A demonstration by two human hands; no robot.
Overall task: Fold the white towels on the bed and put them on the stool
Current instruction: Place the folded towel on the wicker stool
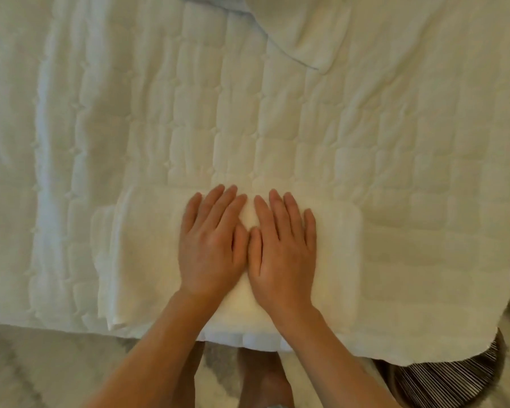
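Head view, looking down over a person's forearms at a bed covered by a white quilted bedspread (189, 113).

A white terry towel folded into a thick oblong (147, 254) lies on the bedspread close to the near edge of the bed, directly in front of the person. Its long axis runs left to right, parallel to that edge.

The left hand (212, 245) and right hand (283, 254) rest palm down, side by side on the middle of the towel, with their thumbs touching. The fingers (224, 204) are straight and slightly spread, pointing away from the person. They press flat and grip nothing. Bare towel extends to either side of the hands, more of it on the left.

A second, rumpled white cloth (301, 30), probably another towel, lies well apart at the far side of the bed.

At the lower right, a dark round object with fine stripes (442, 378) shows from under the bedspread's corner. It may be the stool, though most of it is hidden. If so, the right hand is nearer to it.

The fold looks nearly finished. Any further fold would likely bring one short end across to the other.
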